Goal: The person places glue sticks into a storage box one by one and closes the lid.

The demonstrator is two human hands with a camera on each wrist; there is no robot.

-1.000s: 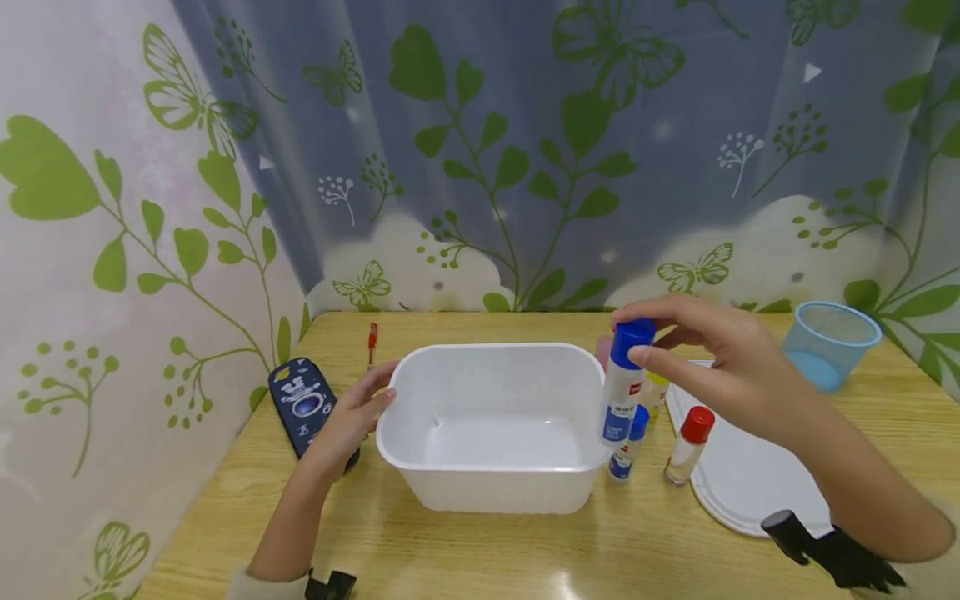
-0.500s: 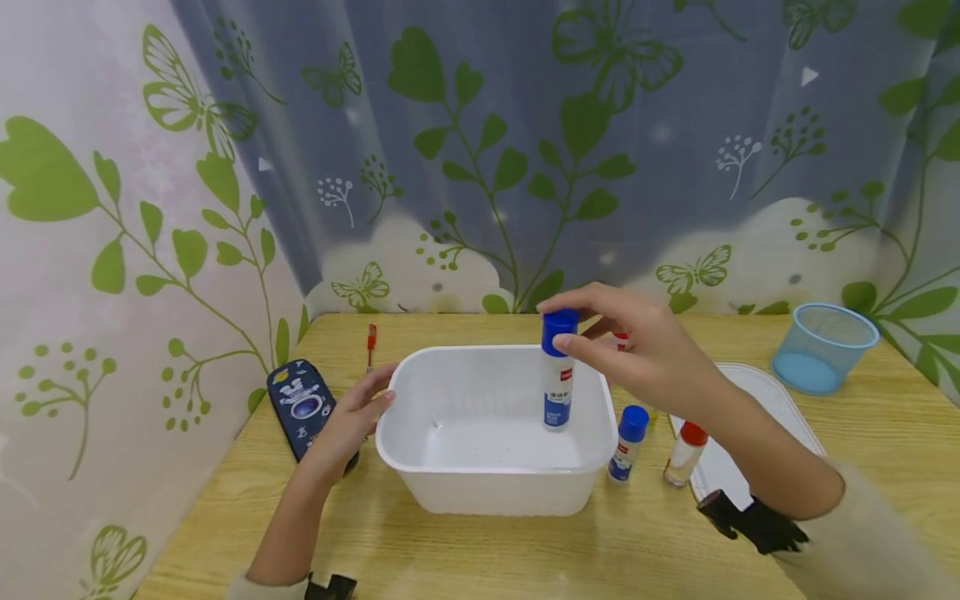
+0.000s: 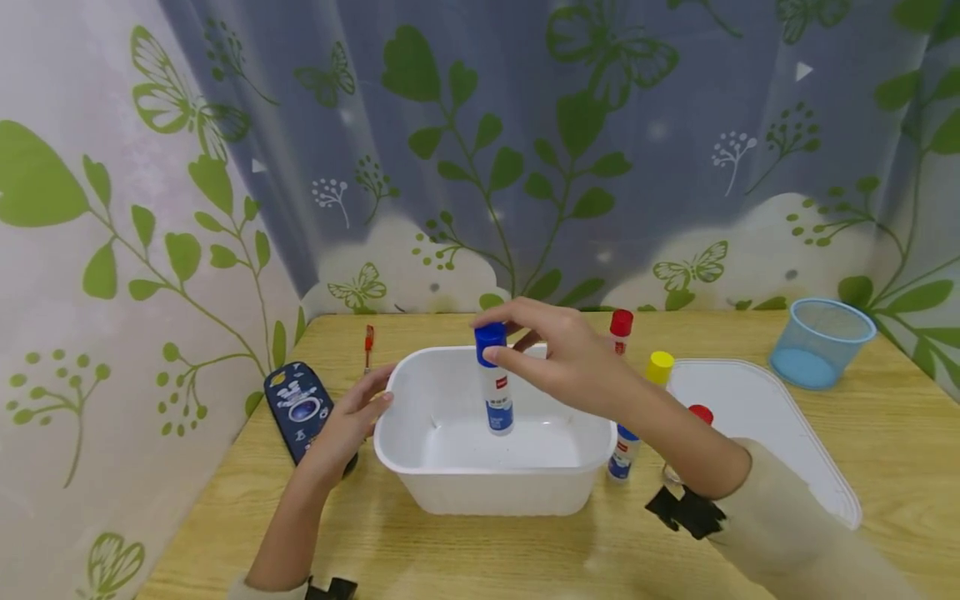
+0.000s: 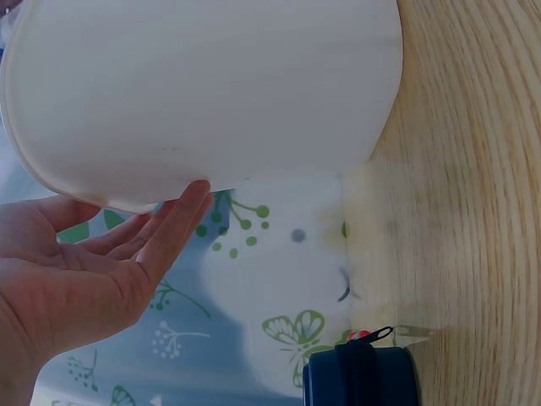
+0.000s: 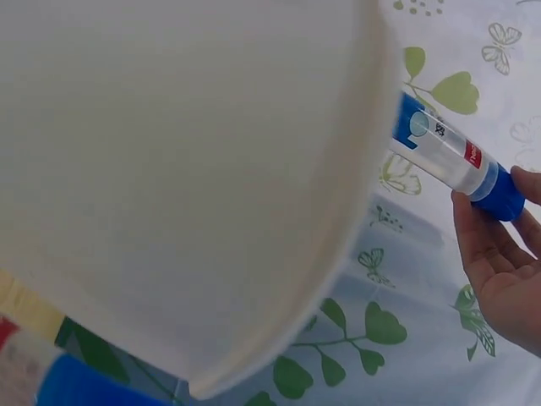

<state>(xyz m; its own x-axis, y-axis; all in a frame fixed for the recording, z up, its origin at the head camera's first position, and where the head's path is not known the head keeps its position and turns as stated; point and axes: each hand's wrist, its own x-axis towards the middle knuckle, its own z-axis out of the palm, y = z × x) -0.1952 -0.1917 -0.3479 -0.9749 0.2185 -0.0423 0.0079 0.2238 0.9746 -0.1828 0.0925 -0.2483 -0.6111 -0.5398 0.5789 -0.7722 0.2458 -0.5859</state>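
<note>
My right hand (image 3: 562, 358) pinches the blue cap of a clear liquid glue bottle (image 3: 498, 404), held upright over the inside of a white plastic tub (image 3: 502, 492). The right wrist view shows thumb and fingers around the cap of this bottle (image 5: 448, 152), its lower end hidden behind the tub's wall (image 5: 186, 186). My left hand (image 3: 348, 425) grips the tub's left rim, thumb at the edge. From the left wrist, the fingers of that hand (image 4: 93, 271) lie along the outside of the tub (image 4: 211, 93).
Right of the tub stand a blue-capped glue bottle (image 3: 621, 458), a yellow-capped one (image 3: 660, 368) and two red-capped ones, beside a white lid (image 3: 757, 417). A blue mesh basket (image 3: 821, 346) is at far right. Left lie a dark pencil case (image 3: 300, 408) and a red pen (image 3: 369, 340).
My right hand has carried the glue bottle leftward from the tub's right side to above its middle. The left hand has stayed at the rim.
</note>
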